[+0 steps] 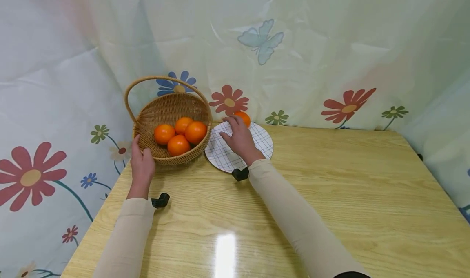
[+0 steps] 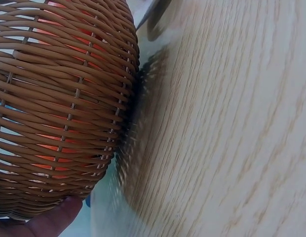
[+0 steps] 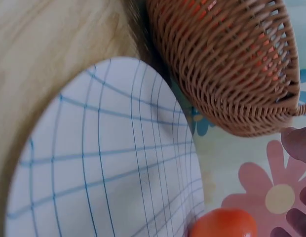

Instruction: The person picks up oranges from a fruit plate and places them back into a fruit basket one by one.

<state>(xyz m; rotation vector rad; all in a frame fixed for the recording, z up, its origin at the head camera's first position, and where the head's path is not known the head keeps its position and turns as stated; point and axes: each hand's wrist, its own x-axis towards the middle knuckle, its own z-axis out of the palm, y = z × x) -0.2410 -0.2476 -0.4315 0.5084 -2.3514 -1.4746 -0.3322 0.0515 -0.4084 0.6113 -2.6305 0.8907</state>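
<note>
A wicker basket (image 1: 172, 106) with an arched handle stands at the table's back left, several oranges (image 1: 178, 145) inside it. My left hand (image 1: 142, 163) grips the basket's left side; in the left wrist view its thumb (image 2: 57, 217) lies against the woven wall. To the basket's right is a round white plate (image 1: 222, 153) with a blue grid pattern. Over this plate hovers my right hand (image 1: 240, 138), fingers extended and holding nothing. Just beyond the fingers, one orange (image 1: 243, 118) sits at the plate's back edge, partly hidden by the hand in the head view.
The wooden table (image 1: 330, 188) extends to the right and toward me. Behind it hangs a floral curtain (image 1: 312, 65), close to the basket and plate. Black wrist cameras (image 1: 240, 174) stick out beside both wrists.
</note>
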